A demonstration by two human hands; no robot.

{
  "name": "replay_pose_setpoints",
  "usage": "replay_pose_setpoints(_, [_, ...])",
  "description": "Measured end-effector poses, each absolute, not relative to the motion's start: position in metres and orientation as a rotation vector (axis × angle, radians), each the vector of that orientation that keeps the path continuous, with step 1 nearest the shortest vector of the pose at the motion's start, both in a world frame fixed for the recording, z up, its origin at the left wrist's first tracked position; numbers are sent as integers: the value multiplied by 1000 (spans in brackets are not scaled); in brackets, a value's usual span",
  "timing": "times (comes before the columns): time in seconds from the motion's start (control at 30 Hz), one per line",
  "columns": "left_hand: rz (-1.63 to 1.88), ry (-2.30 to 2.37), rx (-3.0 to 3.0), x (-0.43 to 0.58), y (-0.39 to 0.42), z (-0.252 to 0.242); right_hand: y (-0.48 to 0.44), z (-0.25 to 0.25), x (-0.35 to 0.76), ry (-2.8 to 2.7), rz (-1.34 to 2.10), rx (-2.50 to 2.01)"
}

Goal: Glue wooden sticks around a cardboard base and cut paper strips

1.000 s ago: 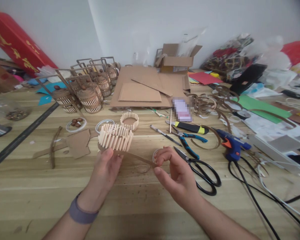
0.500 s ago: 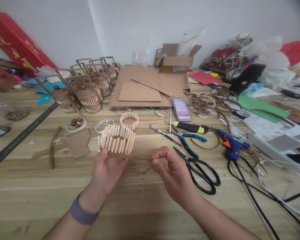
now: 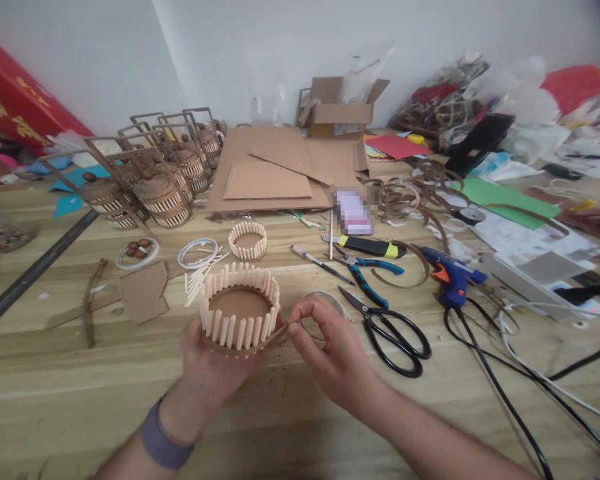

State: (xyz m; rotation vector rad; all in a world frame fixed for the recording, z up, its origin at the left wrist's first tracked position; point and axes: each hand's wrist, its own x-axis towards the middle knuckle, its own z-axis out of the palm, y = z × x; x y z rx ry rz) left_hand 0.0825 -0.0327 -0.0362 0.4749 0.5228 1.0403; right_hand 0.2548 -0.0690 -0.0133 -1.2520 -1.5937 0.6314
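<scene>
My left hand (image 3: 214, 381), with a purple band at the wrist, is closed around a small round basket (image 3: 242, 331) of upright pale wooden sticks. The basket has a brown cardboard floor and faces up, tilted slightly toward me. A thin brown strip (image 3: 274, 339) runs along the outside of its stick wall. Thumb and forefinger of my right hand (image 3: 336, 353) pinch the strip's free end, just right of the basket. Behind that hand, a pale ring (image 3: 341, 301) is partly hidden on the table.
Black-handled scissors (image 3: 400, 340), pliers (image 3: 373, 287), a utility knife (image 3: 370, 246) and a blue glue gun (image 3: 453, 277) lie to the right. A smaller stick ring (image 3: 248, 243) and loose sticks (image 3: 196, 283) lie beyond the basket. Finished lidded baskets (image 3: 163, 200) stand back left.
The basket has tipped so its open top and floor now show. My right hand has come closer to it, shortening the free stretch of strip. The view has shifted slightly.
</scene>
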Motion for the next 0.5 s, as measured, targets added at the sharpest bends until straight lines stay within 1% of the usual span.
replay_pose_setpoints(0.33, [970,331,544,77,-36,-50,-69,-18,251,-1549,672,-1246])
replay_pose_setpoints(0.5, [988,461,562,78,-37,-49,-68,-19,250,-1522,687,-1226])
